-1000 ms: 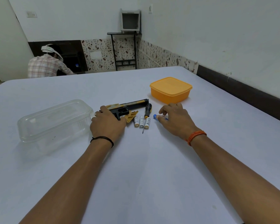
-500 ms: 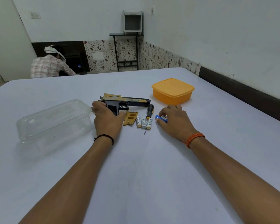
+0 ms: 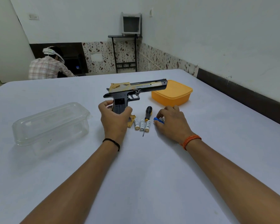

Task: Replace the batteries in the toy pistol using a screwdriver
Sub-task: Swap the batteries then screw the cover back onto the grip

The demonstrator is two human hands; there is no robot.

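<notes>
The left hand [image 3: 115, 118] is gripping the toy pistol [image 3: 134, 91] by its grip, barrel raised above the white table [image 3: 152, 183]. The right hand [image 3: 171, 123] is pinching a blue battery [image 3: 158, 119] — three white batteries [image 3: 142, 124], lettering unreadable, and a screwdriver [image 3: 147, 118] are lying between the fingers [image 3: 160, 113] of both hands, with an orange container [image 3: 172, 94] beyond.

arms bare, no sleeves | left wrist [image 3: 111, 143]: black band | right wrist [image 3: 190, 141]: orange thread

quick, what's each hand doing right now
Left hand: grips the toy pistol by its handle, raised upright.
Right hand: pinches a blue battery on the table.
</notes>
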